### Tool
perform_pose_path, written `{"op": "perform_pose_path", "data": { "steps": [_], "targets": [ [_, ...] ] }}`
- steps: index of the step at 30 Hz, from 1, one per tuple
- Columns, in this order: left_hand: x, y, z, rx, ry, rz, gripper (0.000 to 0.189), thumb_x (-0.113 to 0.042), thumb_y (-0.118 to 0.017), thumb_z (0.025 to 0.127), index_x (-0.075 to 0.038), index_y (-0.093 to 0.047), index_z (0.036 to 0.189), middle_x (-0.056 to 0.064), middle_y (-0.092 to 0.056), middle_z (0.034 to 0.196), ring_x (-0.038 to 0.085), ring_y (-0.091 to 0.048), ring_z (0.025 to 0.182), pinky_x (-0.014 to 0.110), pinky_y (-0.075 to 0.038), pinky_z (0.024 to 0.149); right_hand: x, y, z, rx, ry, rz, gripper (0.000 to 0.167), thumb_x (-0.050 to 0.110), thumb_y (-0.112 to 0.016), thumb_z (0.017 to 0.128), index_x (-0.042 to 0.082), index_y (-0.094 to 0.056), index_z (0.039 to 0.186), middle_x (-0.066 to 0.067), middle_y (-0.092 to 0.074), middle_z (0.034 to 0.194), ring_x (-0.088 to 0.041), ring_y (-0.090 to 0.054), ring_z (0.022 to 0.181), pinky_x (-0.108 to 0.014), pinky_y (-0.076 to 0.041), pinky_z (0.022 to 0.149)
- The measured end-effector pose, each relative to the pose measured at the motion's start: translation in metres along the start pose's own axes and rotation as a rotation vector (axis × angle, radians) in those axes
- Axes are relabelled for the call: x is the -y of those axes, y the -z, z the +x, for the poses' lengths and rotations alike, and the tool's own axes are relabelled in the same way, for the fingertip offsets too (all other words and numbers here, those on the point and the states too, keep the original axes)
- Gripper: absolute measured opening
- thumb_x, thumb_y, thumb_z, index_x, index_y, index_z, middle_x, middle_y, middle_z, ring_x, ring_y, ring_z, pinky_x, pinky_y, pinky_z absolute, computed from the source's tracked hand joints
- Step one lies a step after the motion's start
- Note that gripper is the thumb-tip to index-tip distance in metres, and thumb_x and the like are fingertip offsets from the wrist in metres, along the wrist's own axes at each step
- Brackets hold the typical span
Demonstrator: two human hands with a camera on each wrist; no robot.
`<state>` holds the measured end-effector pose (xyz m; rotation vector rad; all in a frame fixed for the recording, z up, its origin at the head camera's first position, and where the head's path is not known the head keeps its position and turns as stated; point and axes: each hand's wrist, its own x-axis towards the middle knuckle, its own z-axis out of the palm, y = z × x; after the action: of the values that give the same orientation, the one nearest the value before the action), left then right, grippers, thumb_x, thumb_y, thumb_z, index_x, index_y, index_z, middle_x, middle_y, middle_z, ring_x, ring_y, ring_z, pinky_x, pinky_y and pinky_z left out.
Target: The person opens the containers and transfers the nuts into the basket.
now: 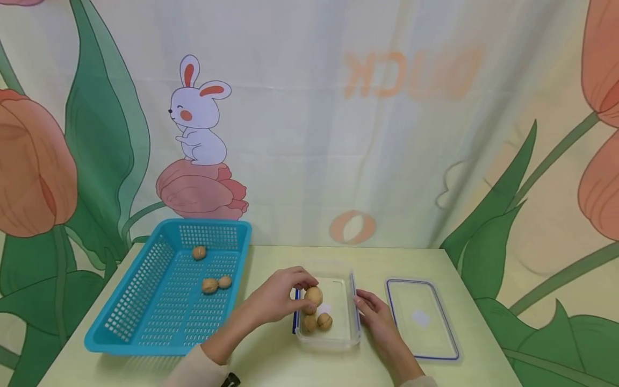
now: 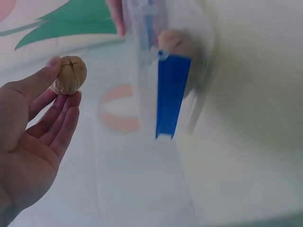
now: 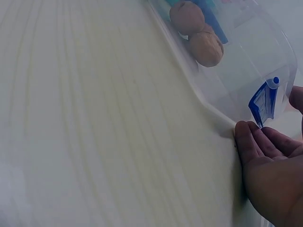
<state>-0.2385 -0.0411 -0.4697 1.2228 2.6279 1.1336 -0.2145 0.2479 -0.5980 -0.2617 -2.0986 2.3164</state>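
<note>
My left hand (image 1: 282,293) pinches a walnut (image 1: 313,295) between thumb and fingertips, above the left part of a clear plastic container (image 1: 333,341). In the left wrist view, that same walnut (image 2: 71,75) shows a cross-shaped mark. Inside the container, walnuts (image 1: 324,321) lie near its front left corner. On the container's right side, my right hand (image 1: 379,317) rests against the wall. The right wrist view shows its extended fingers (image 3: 244,135) touching the container below a blue clip (image 3: 265,101). Another blue clip (image 2: 173,97) hangs out on the left side.
A blue perforated basket (image 1: 145,349) stands at the left with three walnuts (image 1: 209,285) in it. The container's clear lid (image 1: 425,341), edged in blue, lies on the table to the right. A printed curtain (image 1: 300,134) hangs behind the table.
</note>
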Motion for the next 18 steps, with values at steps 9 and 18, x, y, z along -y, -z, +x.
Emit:
{"op": "perform_pose_path", "data": {
  "steps": [9, 18],
  "targets": [
    [0.004, 0.031, -0.019, -0.123, -0.011, 0.023, 0.037, -0.018, -0.087, 0.090, -0.008, -0.073, 0.123, -0.001, -0.070, 0.114, 0.018, -0.070, 0.102, 0.036, -0.061, 0.093, 0.001, 0.000, 0.001, 0.004, -0.021, -0.040, 0.056, 0.028, -0.069, 0.105, -0.003, -0.053, 0.148, -0.023, -0.061, 0.142, -0.028, -0.059, 0.130, -0.030, -0.056, 0.101],
    [0.020, 0.056, -0.040, -0.209, 0.093, 0.028, 0.038, -0.018, -0.089, 0.089, -0.008, -0.074, 0.122, -0.002, -0.071, 0.115, 0.020, -0.072, 0.104, 0.040, -0.062, 0.093, -0.001, -0.001, 0.000, -0.008, -0.028, -0.017, 0.053, 0.027, -0.069, 0.105, -0.003, -0.055, 0.147, -0.021, -0.063, 0.141, -0.026, -0.060, 0.129, -0.028, -0.056, 0.098]
  ]
}}
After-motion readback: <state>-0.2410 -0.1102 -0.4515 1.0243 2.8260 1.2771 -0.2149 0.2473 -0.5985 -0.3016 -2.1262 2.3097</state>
